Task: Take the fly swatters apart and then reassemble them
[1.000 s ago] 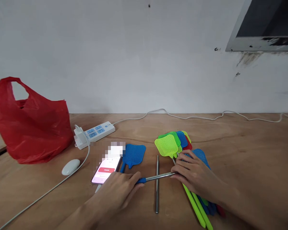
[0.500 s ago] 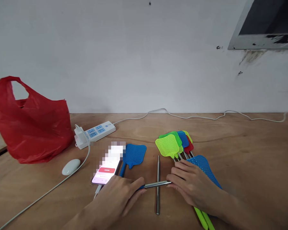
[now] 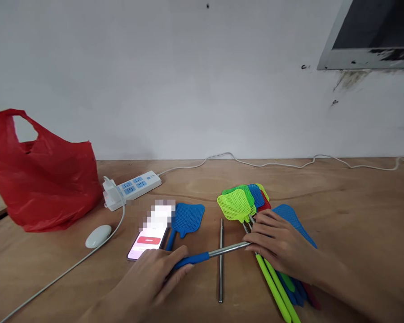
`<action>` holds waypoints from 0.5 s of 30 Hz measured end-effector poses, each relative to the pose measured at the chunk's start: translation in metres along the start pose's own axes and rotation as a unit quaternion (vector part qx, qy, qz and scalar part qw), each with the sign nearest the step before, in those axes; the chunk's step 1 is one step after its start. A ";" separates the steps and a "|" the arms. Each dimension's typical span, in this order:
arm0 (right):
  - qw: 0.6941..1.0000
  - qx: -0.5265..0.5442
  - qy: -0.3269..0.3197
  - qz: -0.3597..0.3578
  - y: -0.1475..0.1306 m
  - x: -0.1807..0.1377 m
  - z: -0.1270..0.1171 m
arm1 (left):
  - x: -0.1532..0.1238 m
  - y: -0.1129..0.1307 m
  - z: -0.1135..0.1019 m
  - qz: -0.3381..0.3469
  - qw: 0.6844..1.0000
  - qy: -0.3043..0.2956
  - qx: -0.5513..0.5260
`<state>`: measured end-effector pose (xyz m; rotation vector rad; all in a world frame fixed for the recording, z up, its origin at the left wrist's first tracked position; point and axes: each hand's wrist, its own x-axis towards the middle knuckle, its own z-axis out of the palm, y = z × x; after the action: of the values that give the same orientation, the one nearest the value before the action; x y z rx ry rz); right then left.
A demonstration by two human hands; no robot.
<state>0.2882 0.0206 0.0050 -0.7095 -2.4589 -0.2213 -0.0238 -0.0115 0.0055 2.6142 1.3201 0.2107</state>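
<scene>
My left hand (image 3: 160, 273) grips the blue handle of a fly swatter (image 3: 193, 259) between thumb and fingers. My right hand (image 3: 278, 242) is closed around the far end of its slim metal rod. A blue mesh head (image 3: 294, 220) shows beyond my right hand and appears to belong to this swatter; the joint is hidden by the fingers. Beneath the held rod, a loose metal rod (image 3: 221, 264) lies on the table. Another blue swatter head (image 3: 188, 218) lies beyond my left hand, beside a blue handle (image 3: 170, 240).
Several fly swatters (image 3: 234, 205) in green, blue and red lie in a bundle partly under my right hand. A lit phone (image 3: 151, 235), a white mouse (image 3: 98, 236), a power strip (image 3: 141, 184) with cables and a red plastic bag (image 3: 50, 179) stand on the wooden table (image 3: 363, 202).
My hands have moved apart, left hand leftward, right hand to the right and away from me. More of the blue handle and metal rod shows between them.
</scene>
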 end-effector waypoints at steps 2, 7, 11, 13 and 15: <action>1.000 0.017 -0.008 0.003 0.001 -0.004 -0.006 | -0.003 -0.004 0.000 0.006 1.000 -0.006 -0.015; 0.992 0.037 0.034 0.118 0.021 -0.020 -0.021 | -0.008 -0.012 -0.003 -0.010 1.000 0.003 -0.027; 0.893 0.193 0.137 0.384 0.036 -0.038 -0.017 | -0.011 -0.019 0.000 -0.015 1.000 0.005 -0.021; 0.812 0.303 0.154 0.474 0.037 -0.043 -0.014 | -0.011 -0.021 0.002 -0.004 1.000 -0.019 -0.019; 0.743 0.364 0.161 0.537 0.037 -0.045 -0.016 | -0.011 -0.022 0.004 0.001 0.999 -0.028 -0.016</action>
<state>0.3470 0.0272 -0.0073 -1.3896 -1.2705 0.9255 -0.0465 -0.0077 -0.0041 2.5752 1.2847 0.1564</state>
